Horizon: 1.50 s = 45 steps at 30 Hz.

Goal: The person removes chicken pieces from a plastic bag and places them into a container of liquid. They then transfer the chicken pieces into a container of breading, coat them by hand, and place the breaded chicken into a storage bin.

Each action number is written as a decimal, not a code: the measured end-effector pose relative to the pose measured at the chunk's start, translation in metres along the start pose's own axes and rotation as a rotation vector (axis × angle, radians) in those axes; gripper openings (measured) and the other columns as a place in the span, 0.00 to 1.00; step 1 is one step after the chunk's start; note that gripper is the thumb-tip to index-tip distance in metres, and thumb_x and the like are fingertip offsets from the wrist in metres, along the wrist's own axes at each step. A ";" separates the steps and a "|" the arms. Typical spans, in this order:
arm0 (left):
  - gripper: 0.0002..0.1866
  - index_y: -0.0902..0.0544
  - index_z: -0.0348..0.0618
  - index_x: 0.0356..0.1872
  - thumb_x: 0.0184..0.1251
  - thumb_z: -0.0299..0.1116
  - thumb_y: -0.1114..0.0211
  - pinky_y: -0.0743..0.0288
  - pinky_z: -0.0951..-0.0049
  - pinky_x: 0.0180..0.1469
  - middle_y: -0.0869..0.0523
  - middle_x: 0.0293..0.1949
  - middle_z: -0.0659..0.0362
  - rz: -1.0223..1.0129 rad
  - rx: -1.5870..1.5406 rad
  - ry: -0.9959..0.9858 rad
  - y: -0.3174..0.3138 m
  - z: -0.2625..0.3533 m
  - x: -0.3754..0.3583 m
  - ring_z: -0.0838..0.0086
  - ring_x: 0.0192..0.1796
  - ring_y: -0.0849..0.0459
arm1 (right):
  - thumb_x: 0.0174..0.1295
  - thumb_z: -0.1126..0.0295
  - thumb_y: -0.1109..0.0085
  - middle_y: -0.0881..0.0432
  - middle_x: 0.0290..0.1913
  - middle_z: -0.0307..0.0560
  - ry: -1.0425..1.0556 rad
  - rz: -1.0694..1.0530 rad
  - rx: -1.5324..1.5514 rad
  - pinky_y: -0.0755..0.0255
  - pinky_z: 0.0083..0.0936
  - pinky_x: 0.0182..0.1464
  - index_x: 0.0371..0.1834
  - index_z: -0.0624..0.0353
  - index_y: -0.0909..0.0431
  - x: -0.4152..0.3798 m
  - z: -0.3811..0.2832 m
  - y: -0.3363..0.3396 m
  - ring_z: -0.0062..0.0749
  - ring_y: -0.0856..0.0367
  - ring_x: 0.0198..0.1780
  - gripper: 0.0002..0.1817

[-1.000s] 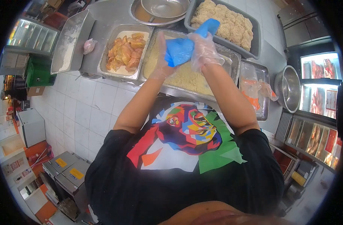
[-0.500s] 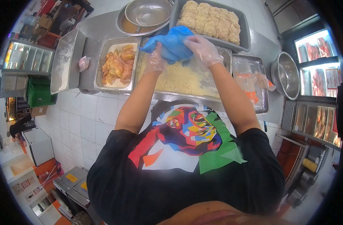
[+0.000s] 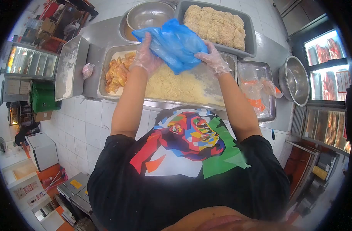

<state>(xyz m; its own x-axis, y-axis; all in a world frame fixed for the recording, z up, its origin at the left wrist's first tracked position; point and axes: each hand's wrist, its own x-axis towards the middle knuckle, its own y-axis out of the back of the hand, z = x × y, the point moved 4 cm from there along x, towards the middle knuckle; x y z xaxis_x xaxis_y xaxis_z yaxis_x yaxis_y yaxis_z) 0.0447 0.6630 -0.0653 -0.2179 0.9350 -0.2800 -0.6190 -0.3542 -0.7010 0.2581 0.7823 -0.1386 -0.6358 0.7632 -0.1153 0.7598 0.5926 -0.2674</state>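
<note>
Apparently, both hands' gloved fingers (image 3: 147,40) grip the blue bag (image 3: 176,46) — its far contents, if any, hidden.

Head camera only: close above black shirt (image 3: 183,196) with multicolour print, on near side of long steel crumb-filled tray (image 3: 176,102), facing forward and down.

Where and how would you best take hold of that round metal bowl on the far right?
I'd pinch the metal bowl by its rim, coming from the wearer's side, thumb inside and fingers outside. Its mouth is open and nothing shows inside, so the lip should suit that grip. The left side looks tighter, with the steel tray close beside it.
</note>
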 end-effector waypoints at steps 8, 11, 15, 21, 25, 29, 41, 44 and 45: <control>0.48 0.30 0.41 0.74 0.64 0.66 0.28 0.35 0.55 0.79 0.22 0.70 0.53 -0.127 0.333 -0.146 0.043 0.011 0.024 0.61 0.73 0.25 | 0.56 0.75 0.25 0.17 0.53 0.39 0.148 -0.148 -0.012 0.25 0.29 0.65 0.58 0.57 0.19 0.019 -0.035 -0.021 0.26 0.20 0.57 0.24; 0.44 0.24 0.42 0.69 0.64 0.66 0.27 0.31 0.59 0.75 0.19 0.65 0.56 -0.116 0.506 -0.276 0.047 0.009 0.020 0.64 0.68 0.22 | 0.54 0.76 0.26 0.17 0.54 0.39 0.166 -0.228 0.022 0.27 0.29 0.67 0.59 0.56 0.21 0.030 -0.027 -0.023 0.26 0.20 0.58 0.27; 0.38 0.17 0.42 0.61 0.65 0.66 0.27 0.28 0.64 0.69 0.14 0.57 0.57 -0.110 0.705 -0.378 0.034 0.018 0.011 0.67 0.63 0.19 | 0.51 0.75 0.25 0.19 0.62 0.40 0.314 -0.247 -0.097 0.30 0.31 0.72 0.69 0.53 0.25 0.033 -0.028 -0.032 0.30 0.22 0.65 0.37; 0.42 0.17 0.40 0.60 0.62 0.70 0.28 0.24 0.62 0.65 0.13 0.54 0.55 0.031 0.876 -0.412 -0.009 0.028 0.001 0.66 0.60 0.17 | 0.48 0.70 0.18 0.30 0.77 0.42 0.201 -0.359 -0.125 0.39 0.36 0.79 0.81 0.50 0.35 0.022 -0.032 -0.048 0.37 0.33 0.78 0.53; 0.41 0.18 0.40 0.61 0.63 0.68 0.27 0.21 0.62 0.64 0.13 0.55 0.54 0.025 0.711 -0.233 -0.039 0.031 -0.014 0.66 0.59 0.16 | 0.45 0.66 0.12 0.33 0.79 0.43 0.255 -0.460 -0.230 0.40 0.36 0.80 0.82 0.51 0.37 0.037 -0.018 -0.044 0.36 0.35 0.79 0.58; 0.36 0.19 0.40 0.61 0.66 0.61 0.25 0.19 0.63 0.61 0.13 0.52 0.57 0.007 0.874 -0.296 -0.020 0.029 0.008 0.71 0.55 0.14 | 0.46 0.65 0.12 0.25 0.73 0.45 0.268 -0.619 0.019 0.36 0.36 0.78 0.80 0.53 0.35 0.017 -0.039 -0.062 0.35 0.28 0.74 0.56; 0.27 0.16 0.45 0.61 0.64 0.45 0.20 0.19 0.67 0.59 0.12 0.53 0.59 -0.183 1.215 -0.306 -0.093 0.035 -0.023 0.73 0.54 0.15 | 0.59 0.57 0.19 0.13 0.58 0.44 0.172 -0.301 -0.337 0.20 0.33 0.62 0.65 0.54 0.20 0.016 -0.045 -0.084 0.32 0.15 0.58 0.32; 0.31 0.18 0.45 0.64 0.63 0.46 0.20 0.20 0.65 0.61 0.14 0.59 0.57 -0.225 1.289 -0.499 -0.096 0.050 -0.039 0.70 0.60 0.16 | 0.60 0.60 0.20 0.13 0.58 0.44 0.246 -0.277 -0.196 0.20 0.33 0.64 0.63 0.55 0.19 0.025 -0.044 -0.084 0.31 0.15 0.59 0.29; 0.33 0.19 0.45 0.66 0.63 0.46 0.20 0.20 0.64 0.62 0.15 0.60 0.56 -0.237 1.326 -0.565 -0.096 0.056 -0.045 0.69 0.62 0.17 | 0.60 0.61 0.20 0.13 0.59 0.44 0.221 -0.271 -0.175 0.20 0.33 0.64 0.63 0.55 0.19 0.023 -0.048 -0.084 0.31 0.15 0.59 0.29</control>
<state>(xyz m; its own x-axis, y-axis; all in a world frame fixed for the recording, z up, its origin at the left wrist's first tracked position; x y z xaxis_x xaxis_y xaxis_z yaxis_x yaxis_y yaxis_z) 0.0715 0.6562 0.0508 -0.0817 0.9615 0.2625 -0.8405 -0.2080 0.5004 0.1864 0.7626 -0.0726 -0.7867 0.5986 0.1507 0.5920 0.8008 -0.0905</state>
